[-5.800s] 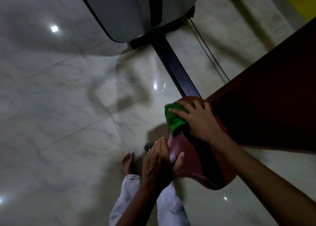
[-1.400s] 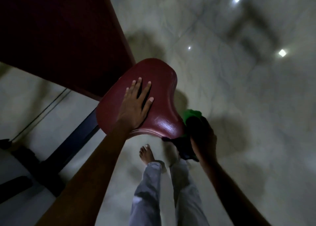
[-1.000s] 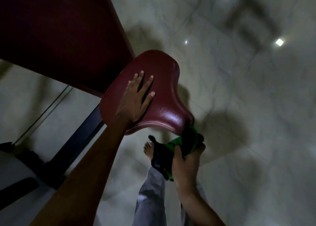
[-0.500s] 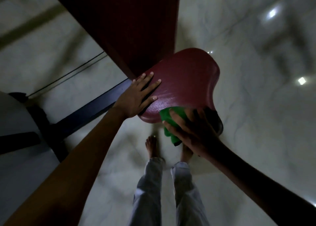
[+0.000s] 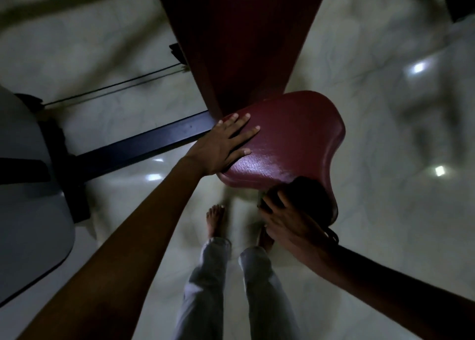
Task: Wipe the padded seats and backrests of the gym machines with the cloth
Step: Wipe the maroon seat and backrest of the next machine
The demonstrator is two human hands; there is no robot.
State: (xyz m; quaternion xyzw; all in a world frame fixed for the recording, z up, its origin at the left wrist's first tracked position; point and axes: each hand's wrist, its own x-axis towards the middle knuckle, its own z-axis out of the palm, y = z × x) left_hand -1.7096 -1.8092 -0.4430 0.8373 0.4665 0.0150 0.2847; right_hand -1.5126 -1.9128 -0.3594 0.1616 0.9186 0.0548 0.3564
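Backrest pad (image 5: 239, 31), dark red, long, runs from the top of the view down to meet the seat; long axis roughly top to bottom in frame, narrowing toward the seat.

Seat pad (image 5: 288, 139), red textured vinyl, rounded, sits at centre on a dark blue frame beam (image 5: 144, 144). Its long axis runs from the backrest junction down toward the person's bare feet, near edge pointing at the person.

Left hand (image 5: 223, 144): flat, fingers straight and spread, pressing the seat's left side. Steadies it.

Right hand (image 5: 290, 224): fingers curled over the seat's near right edge. The cloth is not plainly visible here, only a dark mass under the fingers; cannot tell what it grips.

Step, as judged: wiping the near rim and underside lip. To do well: keep the left palm braced, follow the edge curve in one continuous pass, fold the cloth round the lip, then sweep the top toward the backrest.
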